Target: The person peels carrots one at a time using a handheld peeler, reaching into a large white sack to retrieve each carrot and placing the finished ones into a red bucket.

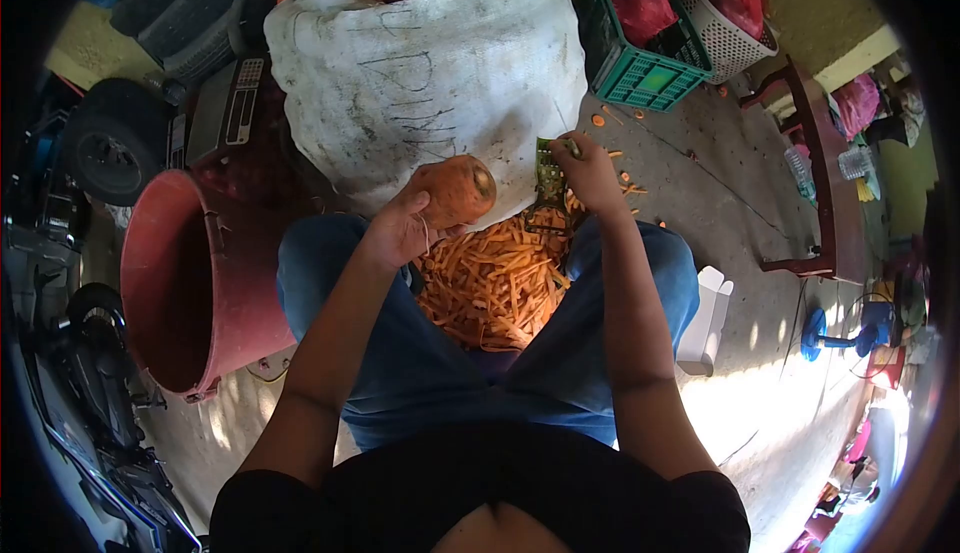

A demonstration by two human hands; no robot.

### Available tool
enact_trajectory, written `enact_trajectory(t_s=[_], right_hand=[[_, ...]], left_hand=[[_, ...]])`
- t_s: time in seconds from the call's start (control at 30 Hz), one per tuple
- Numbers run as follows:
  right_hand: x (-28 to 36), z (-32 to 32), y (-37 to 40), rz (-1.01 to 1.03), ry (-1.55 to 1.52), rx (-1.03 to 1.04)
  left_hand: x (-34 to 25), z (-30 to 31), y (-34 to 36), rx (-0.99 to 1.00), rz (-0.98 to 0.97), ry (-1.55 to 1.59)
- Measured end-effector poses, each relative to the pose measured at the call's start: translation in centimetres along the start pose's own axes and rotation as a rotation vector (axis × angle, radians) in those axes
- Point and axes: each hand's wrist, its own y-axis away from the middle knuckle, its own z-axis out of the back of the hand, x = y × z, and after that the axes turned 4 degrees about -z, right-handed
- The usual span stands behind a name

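My left hand [404,230] is closed round a thick orange carrot [456,193], its stem end turned up and to the right. Held in my right hand [591,175] is a green hand grater [551,175] with holes along its flat body, its lower end just above the shreds. The carrot and the grater are apart. Between my knees lies a heap of orange carrot shreds [495,288]; whatever holds them is mostly hidden.
A large white sack [430,73] stands in front. To the left, a red tub [215,283] lies tipped. A green crate [650,73] stands at the upper right, near a wooden bench [835,193]. A white box [706,321] lies by my right knee.
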Motion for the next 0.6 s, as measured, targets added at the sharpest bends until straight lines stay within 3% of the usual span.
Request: enact_trajectory(t_s=[0.23,0.3,0.43,0.5,0.53,0.6], right_hand=[[0.4,-0.4,-0.2,-0.040,-0.212,0.002],[0.1,-1.1,-0.7,-0.039,-0.448,-0.066],[1.1,-2.5,-0.4,-0.030,-0.570,-0.165],[1.6,-3.5,-0.2,-0.068,-0.728,-0.254],[2.1,-4.0,0.1,-0.061,-0.794,-0.242],[2.7,-4.8,1.0,-0.140,-0.782,-0.155]], left_hand=[[-0.2,0.1,-0.2,0.046,-0.173,-0.032],[0.3,-0.2,-0.2,-0.024,-0.152,0.101],[1.9,-0.5,-0.7,-0.198,-0.180,0.210],[2.3,-0.9,-0.8,-0.263,0.042,0.201],[2.6,-0.7,-0.8,-0.266,0.042,0.203],[3.2,-0.6,-1.1,-0.123,0.234,0.371]])
